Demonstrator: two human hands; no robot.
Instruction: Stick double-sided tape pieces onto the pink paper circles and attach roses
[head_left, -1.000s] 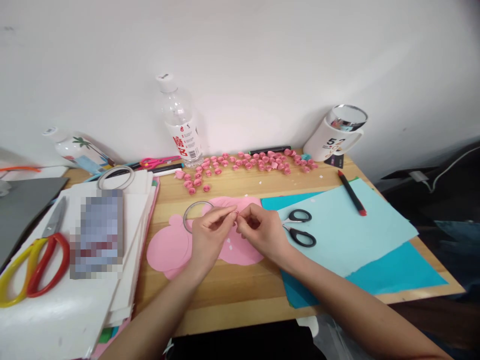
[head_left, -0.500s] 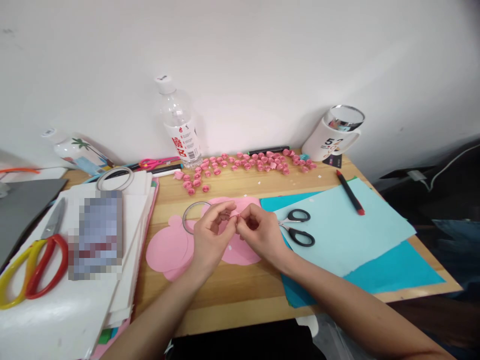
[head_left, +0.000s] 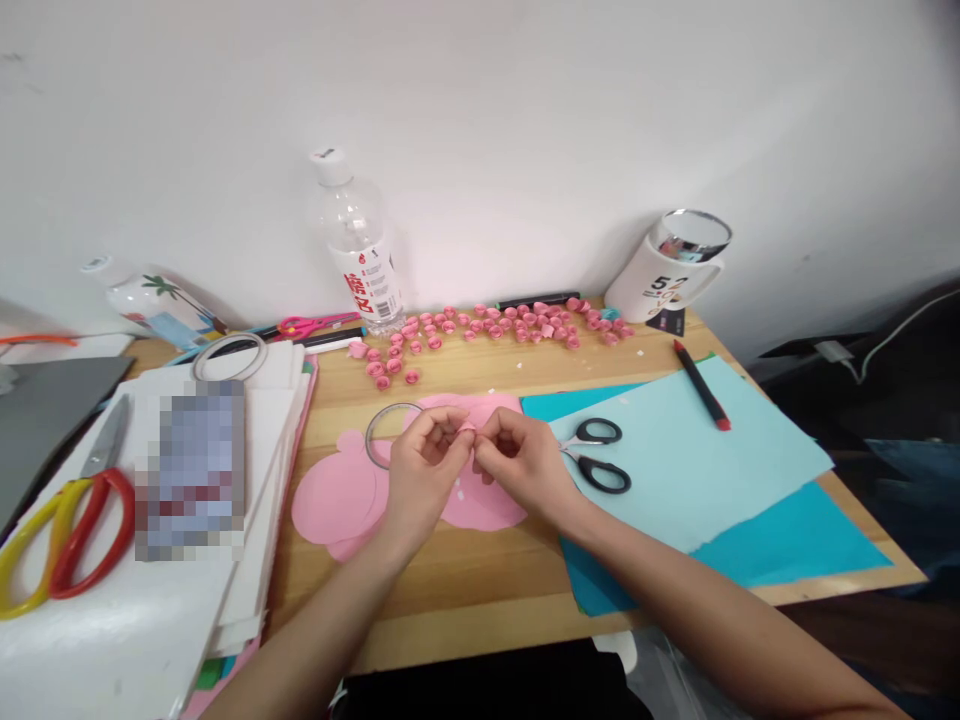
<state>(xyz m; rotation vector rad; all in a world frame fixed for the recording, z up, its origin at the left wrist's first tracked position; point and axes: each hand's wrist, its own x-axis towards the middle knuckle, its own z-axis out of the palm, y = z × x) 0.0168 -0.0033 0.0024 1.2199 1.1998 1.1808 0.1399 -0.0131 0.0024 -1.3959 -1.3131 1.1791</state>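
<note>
My L hand (head_left: pixel 426 468) and R hand (head_left: pixel 521 462) pinch 1 small pink paper (head_left: pixel 467 427), prob. curled, left of black-handled scissors (head_left: pixel 584 466); pink rolls (head_left: pixel 496 331) lie behind scissors.

Paper rolls (head_left: pixel 496 332) lie behind the paper discs (head_left: pixel 337 496).

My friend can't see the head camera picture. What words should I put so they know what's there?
A left hand and right hand pinch a small pink paper piece above pink paper circles on a wooden table. Many little pink paper curls sit farther back; to the right, black-handled scissors lie partly on pale blue paper.
</note>
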